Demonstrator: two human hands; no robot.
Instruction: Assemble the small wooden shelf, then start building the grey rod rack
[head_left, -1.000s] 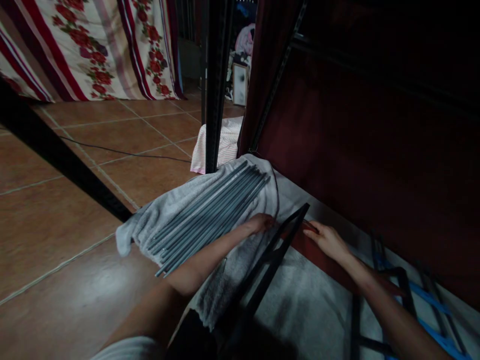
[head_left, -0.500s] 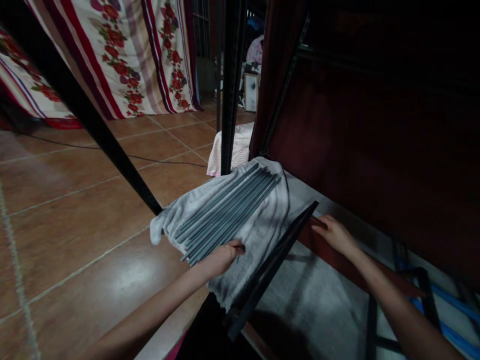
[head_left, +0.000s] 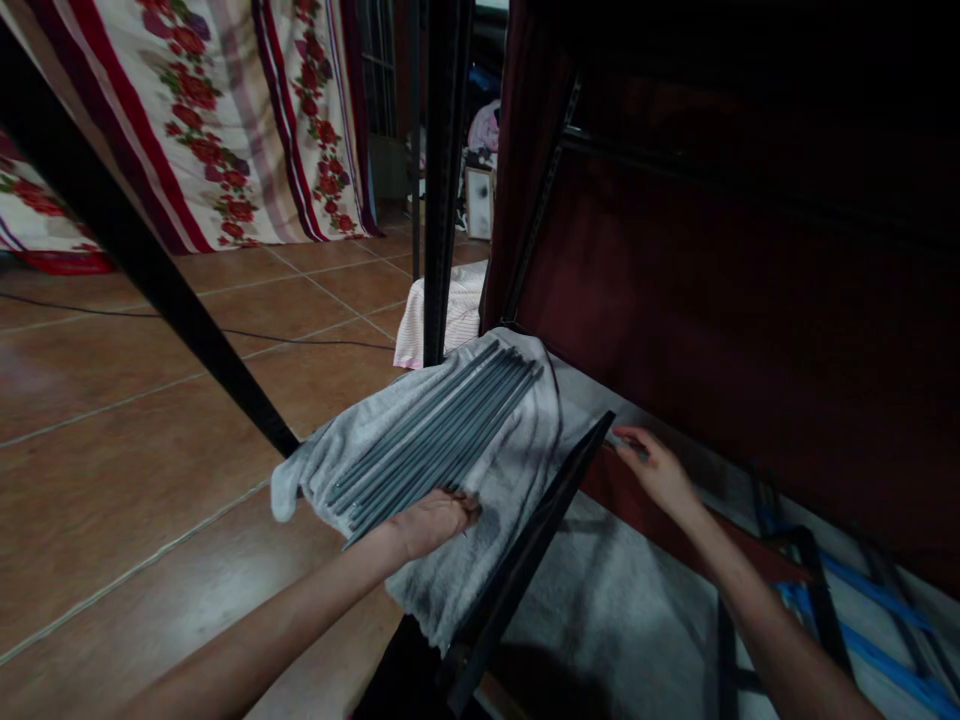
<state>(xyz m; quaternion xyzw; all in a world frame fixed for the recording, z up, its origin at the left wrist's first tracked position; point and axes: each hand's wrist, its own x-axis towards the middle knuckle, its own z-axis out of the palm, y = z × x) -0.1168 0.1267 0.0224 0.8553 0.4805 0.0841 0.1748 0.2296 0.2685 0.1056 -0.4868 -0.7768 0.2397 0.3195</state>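
Observation:
My left hand (head_left: 441, 518) rests on a grey towel (head_left: 517, 480), beside the lower ends of several thin grey metal rods (head_left: 442, 425) laid side by side. Its fingers are curled, and what they hold, if anything, is hidden. My right hand (head_left: 660, 475) is near the far end of a black angle bar (head_left: 536, 550), which slants along the towel's right side. The thumb and fingers there are pinched together around something small and dark that I cannot make out.
A black upright post (head_left: 439, 200) stands behind the towel, and another black bar (head_left: 172, 290) slants down on the left. Blue-strapped black frames (head_left: 817, 600) lie at the lower right. A dark red panel (head_left: 712, 330) closes off the back. A floral curtain (head_left: 247, 120) hangs beyond the tiled floor.
The view has swung slightly right, so the scene sits further left and a little lower. My left hand has turned slightly with its fingers still curled; my right hand's fingers have shifted near the bar's end.

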